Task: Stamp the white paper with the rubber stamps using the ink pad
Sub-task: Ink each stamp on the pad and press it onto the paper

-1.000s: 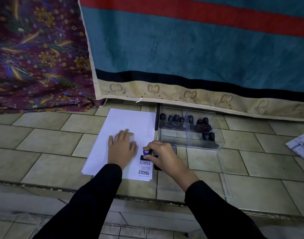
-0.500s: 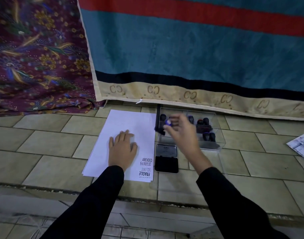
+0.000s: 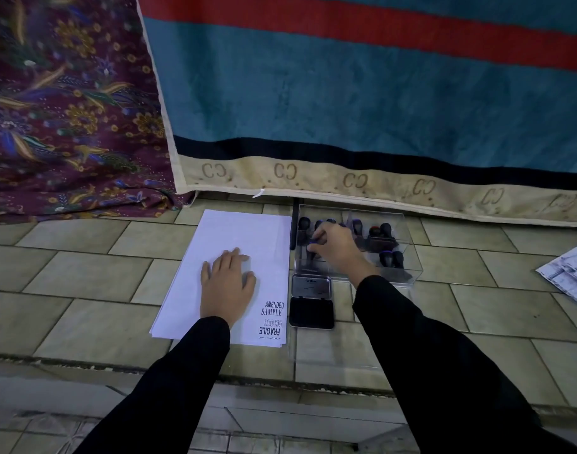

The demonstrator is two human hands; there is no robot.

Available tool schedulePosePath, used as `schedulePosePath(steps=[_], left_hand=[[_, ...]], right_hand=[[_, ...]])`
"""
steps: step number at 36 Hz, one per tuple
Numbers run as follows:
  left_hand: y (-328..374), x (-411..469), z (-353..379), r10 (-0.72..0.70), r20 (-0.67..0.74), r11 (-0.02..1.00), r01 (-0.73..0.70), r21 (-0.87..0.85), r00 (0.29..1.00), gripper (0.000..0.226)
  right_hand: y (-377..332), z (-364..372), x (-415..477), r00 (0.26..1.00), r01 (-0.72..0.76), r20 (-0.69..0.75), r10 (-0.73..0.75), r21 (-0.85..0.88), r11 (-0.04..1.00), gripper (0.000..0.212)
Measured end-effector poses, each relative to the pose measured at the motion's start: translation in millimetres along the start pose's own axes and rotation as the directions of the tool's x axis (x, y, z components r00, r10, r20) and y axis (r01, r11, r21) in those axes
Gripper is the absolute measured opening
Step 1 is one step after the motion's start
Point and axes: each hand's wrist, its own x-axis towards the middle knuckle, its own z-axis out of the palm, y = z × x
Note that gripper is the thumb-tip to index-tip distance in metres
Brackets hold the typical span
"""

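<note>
A striped blanket (image 3: 362, 99) in teal, red and black with a beige hem hangs across the back, and a purple floral cloth (image 3: 67, 103) hangs to its left. Below them runs a tiled ledge (image 3: 84, 283) that carries everything.

On the ledge lies the paper (image 3: 244, 237), a white stack lying lengthwise away from the person. Its near right corner bears printed marks: "AMENDED", "SAMPLE", "FAX OUT", "FRAGILE" and a small line too fine to read. The left hand (image 3: 226, 283) lies flat on the middle of the paper, fingers together and stretched out, holding nothing.

Just right of the paper stands a clear box (image 3: 408, 267) with dark-handled stamps (image 3: 385, 229) upright in it. The right hand (image 3: 338, 247) reaches into the left part of the box, its fingers closed round the blue knob of a stamp (image 3: 313, 245) that stands near the box's front left; whether that stamp's base is on the box floor I cannot tell.

Between the box and the person lies the ink pad (image 3: 311, 312), open, its lid (image 3: 311, 285) folded back toward the box, beside the paper's right edge. A black pen (image 3: 293, 231) lies between paper and box. Printed sheets (image 3: 569, 273) lie at the far right.
</note>
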Motion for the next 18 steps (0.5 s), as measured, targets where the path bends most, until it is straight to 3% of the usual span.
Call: schedulePosePath(steps=[4, 8, 14, 18], left_hand=[[-1, 0, 1, 0.004, 0.001, 1.000, -0.004, -0.006, 1.000, 0.036], [-2, 0, 1, 0.009, 0.001, 1.000, -0.009, -0.007, 1.000, 0.036], [-3, 1, 2, 0.004, 0.001, 1.000, -0.004, -0.006, 1.000, 0.037], [-3, 1, 3, 0.006, -0.006, 1.000, -0.006, -0.005, 1.000, 0.036]], right_hand=[[-5, 2, 3, 0.998, 0.030, 0.066, -0.023, -0.108, 0.994, 0.011], [-7, -6, 2, 0.996, 0.046, 0.086, -0.037, -0.104, 0.994, 0.016], [21, -48, -8, 0.988, -0.022, -0.154, 0.020, -0.011, 1.000, 0.020], [52, -70, -14, 0.966, -0.110, -0.252, 0.063, -0.179, 0.978, 0.023]])
